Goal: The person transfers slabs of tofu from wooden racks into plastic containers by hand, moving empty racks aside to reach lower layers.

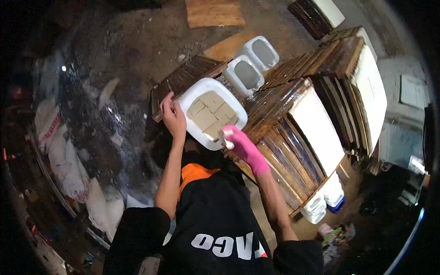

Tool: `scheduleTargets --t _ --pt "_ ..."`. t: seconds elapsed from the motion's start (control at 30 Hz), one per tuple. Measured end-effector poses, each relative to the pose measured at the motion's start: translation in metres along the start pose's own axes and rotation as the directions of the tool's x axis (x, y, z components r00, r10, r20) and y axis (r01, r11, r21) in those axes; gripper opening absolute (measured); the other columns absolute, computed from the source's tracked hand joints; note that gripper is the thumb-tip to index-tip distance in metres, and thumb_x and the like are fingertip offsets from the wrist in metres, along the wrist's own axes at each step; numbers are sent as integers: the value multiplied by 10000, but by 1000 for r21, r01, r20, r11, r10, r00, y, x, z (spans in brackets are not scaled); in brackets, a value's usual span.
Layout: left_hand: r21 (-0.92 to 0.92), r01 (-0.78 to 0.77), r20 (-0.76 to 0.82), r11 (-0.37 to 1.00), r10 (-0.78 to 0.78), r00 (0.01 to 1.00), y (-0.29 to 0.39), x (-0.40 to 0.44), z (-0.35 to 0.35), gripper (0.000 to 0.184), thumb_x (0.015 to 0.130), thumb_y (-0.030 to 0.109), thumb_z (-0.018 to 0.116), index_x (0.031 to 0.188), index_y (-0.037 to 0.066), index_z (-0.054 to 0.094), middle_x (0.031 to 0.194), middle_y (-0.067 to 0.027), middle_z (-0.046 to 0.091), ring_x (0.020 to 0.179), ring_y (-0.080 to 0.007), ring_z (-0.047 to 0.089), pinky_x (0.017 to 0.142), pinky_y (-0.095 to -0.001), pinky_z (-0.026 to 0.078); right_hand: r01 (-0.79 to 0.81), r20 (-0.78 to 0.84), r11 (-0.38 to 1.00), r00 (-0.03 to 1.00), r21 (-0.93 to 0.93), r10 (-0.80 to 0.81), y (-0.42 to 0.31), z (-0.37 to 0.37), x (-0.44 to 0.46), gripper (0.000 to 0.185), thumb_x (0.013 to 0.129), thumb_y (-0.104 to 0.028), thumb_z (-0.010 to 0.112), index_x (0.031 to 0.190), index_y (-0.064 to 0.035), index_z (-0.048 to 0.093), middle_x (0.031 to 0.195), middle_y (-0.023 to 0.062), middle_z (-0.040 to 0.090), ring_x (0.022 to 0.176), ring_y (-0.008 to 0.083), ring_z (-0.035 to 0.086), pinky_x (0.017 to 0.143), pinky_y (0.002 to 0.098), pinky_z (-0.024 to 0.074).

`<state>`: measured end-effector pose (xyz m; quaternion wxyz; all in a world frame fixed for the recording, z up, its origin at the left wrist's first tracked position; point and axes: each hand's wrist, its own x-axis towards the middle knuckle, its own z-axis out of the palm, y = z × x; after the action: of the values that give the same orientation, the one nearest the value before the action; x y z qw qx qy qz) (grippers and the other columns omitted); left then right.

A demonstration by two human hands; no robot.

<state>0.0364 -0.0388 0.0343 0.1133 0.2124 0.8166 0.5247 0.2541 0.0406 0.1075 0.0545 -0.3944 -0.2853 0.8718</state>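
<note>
Plainly, the paste (211, 112) lies at eleven o'clock from the right hand (244, 145), fingers curled round something pale (228, 139); the left hand (174, 118), fingers parted, touches the tub (211, 83) at nine.

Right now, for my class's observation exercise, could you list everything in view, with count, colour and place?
Tub: one, white, between the hands
Slab pieces: several, tan, inside the tub
Cut-open containers: two, white with grey insides, beyond the tub
Wooden panels: many, brown, some white-faced, stacked mainly right
Flat sheets: two, brown, floor ahead
Sacks: several, whitish, left
Jugs: at least two, white, one blue-based, lower right
Pale item: one, whitish, at the right fingertips
Dark edges: unclear
Clothing: black, orange patch, white lettering, on the torso
Left hand: one, bare, at the tub's rim
Right hand: one, pink-gloved, near the tub's rim
</note>
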Motion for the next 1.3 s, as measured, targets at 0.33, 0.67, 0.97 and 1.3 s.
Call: scheduleTargets --t 0.33,0.67,0.97,1.3 --pt "174 172 144 970 -198 970 -52 28 23 417 971 280 462 1291 12 482 1353 -217 433 1292 -364 366 1069 -489 278 -507 -529 -498 841 -704 -109 68 -79 208 244 766 -292 678 862 -68 687 884 74 655 979 231 594 794 316 506" --pt "132 123 188 984 -147 971 -57 40 21 371 938 227 525 1238 9 534 1328 -215 454 1250 -385 407 1031 -484 325 -599 -642 261 606 -757 -471 111 -75 203 645 702 -64 701 1296 -13 454 1283 221 459 1175 373 479 981 397 421" --pt "171 117 175 978 -147 973 -55 38 25 324 928 189 533 1204 20 561 1313 -178 495 1235 -353 442 1028 -454 344 -496 -798 626 347 -602 -493 160 -118 251 449 824 -146 594 1250 -39 499 1196 153 543 1072 289 547 904 381 446" --pt "205 13 -1 979 -13 1000 -112 42 28 364 987 178 415 1251 -43 532 1260 -212 555 1149 -307 533 997 -392 411 316 104 927 948 -200 -300 -63 -74 -94 444 987 -350 460 1287 -35 549 1228 84 606 1150 196 554 1022 340 430"
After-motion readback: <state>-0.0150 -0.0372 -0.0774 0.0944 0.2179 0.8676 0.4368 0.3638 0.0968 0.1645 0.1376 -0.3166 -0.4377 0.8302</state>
